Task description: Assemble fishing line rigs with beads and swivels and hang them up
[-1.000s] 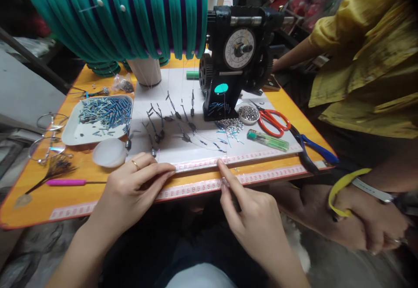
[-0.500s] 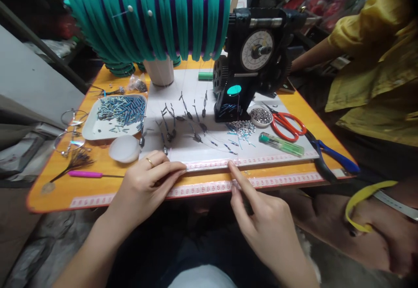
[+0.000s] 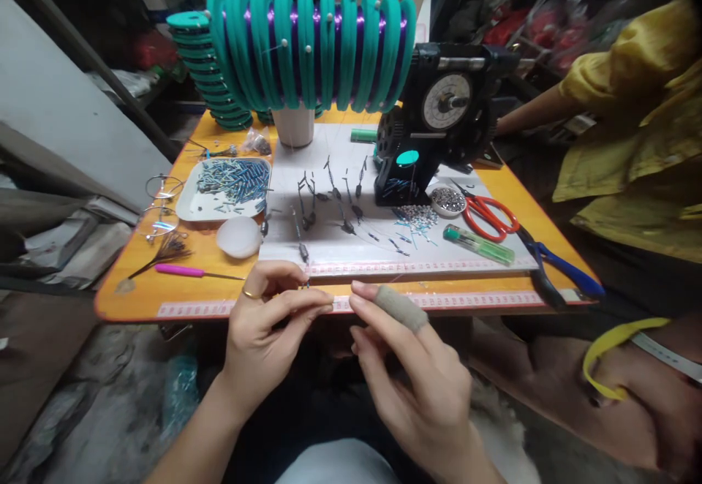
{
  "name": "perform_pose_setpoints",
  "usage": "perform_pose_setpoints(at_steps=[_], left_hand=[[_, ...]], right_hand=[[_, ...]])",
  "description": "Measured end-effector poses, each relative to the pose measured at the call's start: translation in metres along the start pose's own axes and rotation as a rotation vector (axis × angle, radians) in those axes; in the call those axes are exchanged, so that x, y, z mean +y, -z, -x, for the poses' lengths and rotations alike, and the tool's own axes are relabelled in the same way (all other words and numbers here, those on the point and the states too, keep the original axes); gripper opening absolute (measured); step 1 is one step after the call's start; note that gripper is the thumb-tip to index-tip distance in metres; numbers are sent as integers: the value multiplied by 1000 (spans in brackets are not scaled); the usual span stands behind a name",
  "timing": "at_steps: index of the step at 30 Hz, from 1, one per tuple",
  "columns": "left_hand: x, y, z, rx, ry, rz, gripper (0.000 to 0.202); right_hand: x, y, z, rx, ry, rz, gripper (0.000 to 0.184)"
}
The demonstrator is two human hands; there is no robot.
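My left hand (image 3: 271, 319), with a ring on one finger, has thumb and index fingertip pinched together above the near measuring tape (image 3: 477, 299). Whatever lies in that pinch is too fine to make out. Just right of it is my right hand (image 3: 414, 356), a grey-green wrap round one finger. Its fingers reach toward the left hand, and the thumb stays apart below them. Beyond the left hand, a dark sinker (image 3: 303, 252) on a beaded strand lies on the white board (image 3: 285, 155). A second measuring tape (image 3: 439, 265) runs along the board's front edge.
Teal line spools (image 3: 285, 53) hang on a black winding machine (image 3: 409, 169). Around the board are a white tray (image 3: 189, 210) of small tubes, a white cup (image 3: 240, 237), a pink-handled tool (image 3: 179, 270), red scissors (image 3: 492, 218) and blue-handled pliers (image 3: 570, 270). Another person in yellow (image 3: 619, 118) sits right.
My right index finger has left the tape on the board, and the hand is drawn back nearer the left. The left pinch has come off the board's edge toward me. The camera view has shifted.
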State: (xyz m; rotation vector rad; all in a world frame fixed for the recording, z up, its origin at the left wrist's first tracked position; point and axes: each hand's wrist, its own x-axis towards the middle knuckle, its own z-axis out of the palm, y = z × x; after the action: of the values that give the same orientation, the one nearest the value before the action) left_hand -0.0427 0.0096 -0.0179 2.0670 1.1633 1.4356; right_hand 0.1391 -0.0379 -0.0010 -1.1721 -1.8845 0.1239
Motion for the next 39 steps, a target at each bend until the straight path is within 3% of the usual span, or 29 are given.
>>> perform_pose_setpoints(at_steps=[6,14,16,19,21,24,31,39], left_hand=[[3,-4,19,106,150,85,15],[7,1,26,64,239,229,14],[9,1,29,31,329,342,11],[10,-3,37,11,590,599,9],[10,-6,42,47,734,754,13],[8,-11,47,134,821,881,20],[-1,-14,53,225,757,846,18],[-7,1,66,98,331,210,21]], right_hand=[[1,-20,0,-32,-87,-92,21],[-8,-25,2,-7,-82,-84,11],[-9,-27,4,-10,-71,-54,9],[-10,-31,8,-35,-43,-6,10],[-9,-35,11,-57,-27,14,11],[-9,-39,15,-83,-17,17,12],[-7,-44,16,-138,7,-5,14],[-4,-39,4,-249,122,102,13]])
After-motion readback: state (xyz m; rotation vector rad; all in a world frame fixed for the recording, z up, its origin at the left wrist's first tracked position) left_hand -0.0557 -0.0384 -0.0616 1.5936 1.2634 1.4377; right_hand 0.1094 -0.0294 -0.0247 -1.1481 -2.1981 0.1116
